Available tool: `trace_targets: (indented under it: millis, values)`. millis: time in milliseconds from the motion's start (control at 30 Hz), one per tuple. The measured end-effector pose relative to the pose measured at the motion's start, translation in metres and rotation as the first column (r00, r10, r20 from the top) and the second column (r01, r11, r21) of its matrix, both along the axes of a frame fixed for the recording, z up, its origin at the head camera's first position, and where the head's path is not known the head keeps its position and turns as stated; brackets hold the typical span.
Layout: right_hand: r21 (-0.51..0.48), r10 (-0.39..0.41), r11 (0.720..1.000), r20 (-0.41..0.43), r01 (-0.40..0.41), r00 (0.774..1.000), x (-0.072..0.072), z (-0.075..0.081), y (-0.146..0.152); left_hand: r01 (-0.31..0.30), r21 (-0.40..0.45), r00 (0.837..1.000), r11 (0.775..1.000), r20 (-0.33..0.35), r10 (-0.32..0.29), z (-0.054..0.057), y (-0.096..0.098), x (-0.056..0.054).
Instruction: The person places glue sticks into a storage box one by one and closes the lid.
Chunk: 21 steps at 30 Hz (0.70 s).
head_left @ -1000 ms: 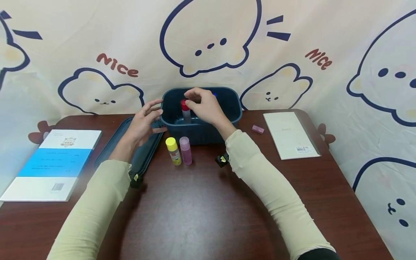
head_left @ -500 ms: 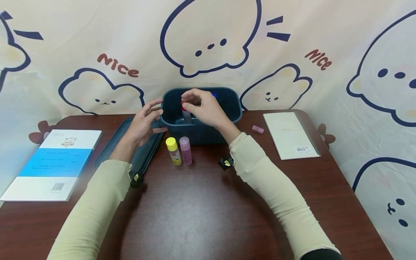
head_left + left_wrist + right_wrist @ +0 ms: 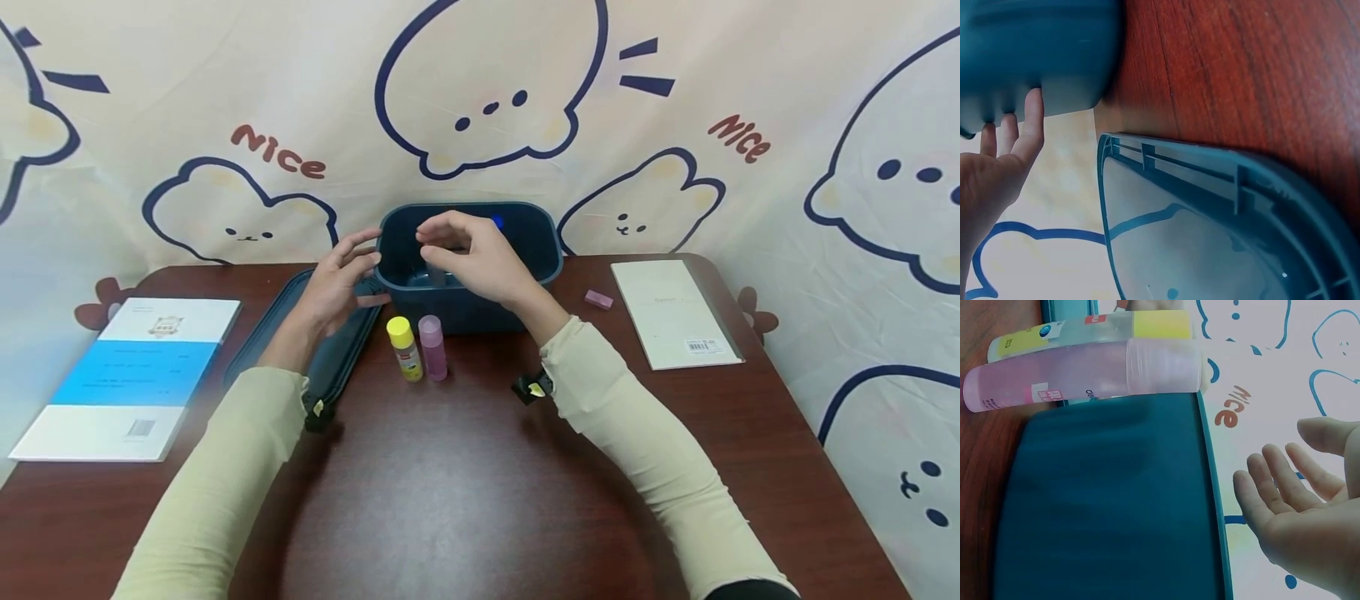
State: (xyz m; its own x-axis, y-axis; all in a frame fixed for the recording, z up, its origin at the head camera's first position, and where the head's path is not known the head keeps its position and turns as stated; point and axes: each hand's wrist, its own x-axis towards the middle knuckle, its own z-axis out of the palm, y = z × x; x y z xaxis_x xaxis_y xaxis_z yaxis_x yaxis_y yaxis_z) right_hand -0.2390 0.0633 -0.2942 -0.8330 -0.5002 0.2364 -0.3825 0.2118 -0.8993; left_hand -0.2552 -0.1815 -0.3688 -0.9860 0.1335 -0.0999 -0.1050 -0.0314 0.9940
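Observation:
My left hand is at the left side of a dark teal storage box. In the left wrist view its extended fingertips press against the box's outer wall. My right hand is above the box opening, fingers loosely bent, and the right wrist view shows nothing between its thumb and fingers. Below it inside the box, the clear body of a bottle shows partly; its red cap is hidden behind the hand. A yellow-capped bottle and a purple bottle stand upright before the box.
The box's lid lies on the table left of the box, partly under my left arm. A blue-and-white book is at far left. On the right are a small pink block and a pale notebook. Something blue shows inside the box.
My right hand has dipped slightly, its wrist shifting right, and now covers the red cap that showed earlier. The left hand stays at the box. The head view has shifted slightly.

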Motion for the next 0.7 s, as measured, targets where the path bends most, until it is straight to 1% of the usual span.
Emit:
trace_targets:
  millis: [133,400,567,700]
  values:
    - [-0.008,0.021,1.000,0.006,-0.021,1.000,0.003,-0.003,0.001,-0.003,0.001,1.000,1.000,0.001,0.003,0.000,0.000,-0.001]
    - [0.000,0.019,1.000,0.032,-0.019,0.999,0.009,-0.009,0.007,0.003,-0.002,1.000,1.000,-0.003,-0.003,-0.001,0.002,-0.001]
    - [-0.033,0.043,0.999,0.062,-0.041,0.997,0.012,-0.013,0.008,-0.004,-0.001,1.000,1.000,0.003,0.004,0.000,0.002,0.000]
    - [-0.035,0.070,0.997,0.076,-0.067,0.995,0.014,-0.017,0.007,-0.007,-0.005,1.000,1.000,0.005,0.007,0.001,0.000,0.000]
